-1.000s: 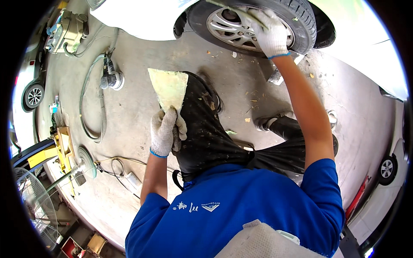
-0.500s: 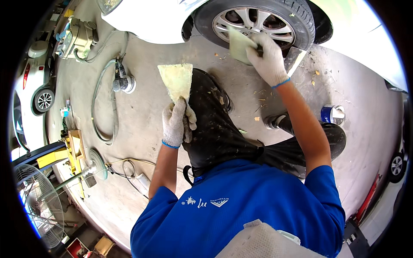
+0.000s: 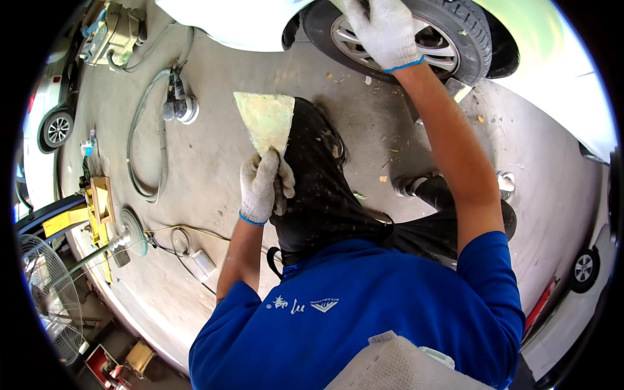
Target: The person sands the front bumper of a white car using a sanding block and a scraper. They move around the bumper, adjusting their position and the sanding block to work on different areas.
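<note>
My left hand [image 3: 261,185], in a whitish knit glove, is closed around the narrow end of a putty spreader [image 3: 266,120]. The spreader's wide blade points away from me, smeared with pale yellow-green filler. Also gloved, my right hand [image 3: 383,32] reaches up in front of the wheel [image 3: 478,39] of a white car [image 3: 227,23]. Its fingers are closed on a second putty spreader [image 3: 337,5], of which only a pale sliver shows at the top edge. Whether that blade touches the car body cannot be seen.
On the floor to the left lie a sander [image 3: 182,108] and its looped hose [image 3: 132,162], near a wheeled machine [image 3: 114,39]. A standing fan [image 3: 52,299] and cables are at lower left. My right forearm partly covers a tin [image 3: 507,184]. Other cars stand at both sides.
My right hand has moved up, away from me, carrying its spreader from beside the wheel toward the car body. The left hand keeps its hold; the view has shifted slightly.
</note>
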`<action>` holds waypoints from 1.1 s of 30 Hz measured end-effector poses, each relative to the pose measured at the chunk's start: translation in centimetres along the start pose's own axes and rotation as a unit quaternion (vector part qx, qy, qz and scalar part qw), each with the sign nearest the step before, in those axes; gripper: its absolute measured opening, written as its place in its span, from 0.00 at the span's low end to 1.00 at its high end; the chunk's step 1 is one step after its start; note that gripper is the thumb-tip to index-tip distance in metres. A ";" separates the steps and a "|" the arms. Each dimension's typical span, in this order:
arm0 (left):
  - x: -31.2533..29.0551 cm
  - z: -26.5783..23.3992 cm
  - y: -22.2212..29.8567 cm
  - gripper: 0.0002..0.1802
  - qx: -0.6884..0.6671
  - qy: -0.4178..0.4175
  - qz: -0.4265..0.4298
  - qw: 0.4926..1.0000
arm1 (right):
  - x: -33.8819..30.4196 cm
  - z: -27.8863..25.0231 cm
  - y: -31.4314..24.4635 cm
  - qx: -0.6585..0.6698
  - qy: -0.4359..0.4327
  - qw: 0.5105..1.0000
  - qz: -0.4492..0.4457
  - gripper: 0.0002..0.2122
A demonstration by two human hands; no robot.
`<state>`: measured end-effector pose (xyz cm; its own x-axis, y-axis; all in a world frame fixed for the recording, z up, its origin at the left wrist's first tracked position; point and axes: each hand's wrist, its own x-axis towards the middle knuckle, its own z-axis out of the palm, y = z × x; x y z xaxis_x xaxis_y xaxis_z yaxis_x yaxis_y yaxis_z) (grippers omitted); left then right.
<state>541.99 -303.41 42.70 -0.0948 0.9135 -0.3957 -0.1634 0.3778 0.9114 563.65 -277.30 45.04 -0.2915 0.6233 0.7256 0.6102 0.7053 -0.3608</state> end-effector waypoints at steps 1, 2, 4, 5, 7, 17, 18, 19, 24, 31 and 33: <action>0.1 -0.2 -0.2 0.28 -0.004 -0.003 -0.008 1.000 | 0.3 0.1 0.2 -0.004 -0.008 1.000 -0.005 0.08; 0.2 -0.3 -0.2 0.28 -0.008 -0.004 -0.010 1.000 | 0.6 0.2 0.4 -0.009 -0.017 1.000 -0.011 0.08; 0.2 -0.4 -0.2 0.27 -0.015 -0.005 -0.015 1.000 | 1.0 0.3 0.8 -0.012 -0.029 0.999 -0.019 0.08; 0.2 -0.5 -0.2 0.27 -0.022 -0.001 -0.016 1.000 | 1.1 0.3 0.9 -0.013 -0.035 0.999 -0.023 0.08; 0.3 -0.4 -0.2 0.26 -0.036 0.002 -0.016 0.999 | 1.5 0.0 1.2 -0.018 -0.043 0.999 -0.029 0.08; 0.5 -0.6 -0.1 0.25 -0.045 -0.004 -0.020 0.999 | 2.1 0.6 1.3 -0.027 -0.070 0.995 -0.060 0.08; 0.4 -0.5 0.0 0.25 -0.041 -0.006 -0.017 0.999 | 2.1 0.7 1.2 -0.029 -0.072 0.995 -0.062 0.08; 0.4 -0.5 0.1 0.25 -0.037 -0.009 -0.014 0.999 | 2.1 0.9 1.1 -0.030 -0.075 0.995 -0.065 0.08; 0.3 -0.7 -0.2 0.28 -0.025 -0.019 -0.010 0.999 | -0.4 3.7 -0.2 -0.018 -0.103 0.991 -0.088 0.08; -0.4 0.5 1.2 0.20 0.006 0.007 -0.041 0.999 | -5.9 -5.0 -5.8 0.171 -0.016 0.975 0.140 0.11; -0.7 1.9 3.2 0.15 0.134 -0.065 -0.057 0.987 | -8.1 -7.9 -8.1 0.246 -0.008 0.946 0.212 0.13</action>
<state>543.36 -302.60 46.10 0.0382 0.8677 -0.4956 0.1018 0.4900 0.8658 566.86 -290.73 46.72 -0.1106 0.8878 0.4468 0.2601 0.4598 -0.8491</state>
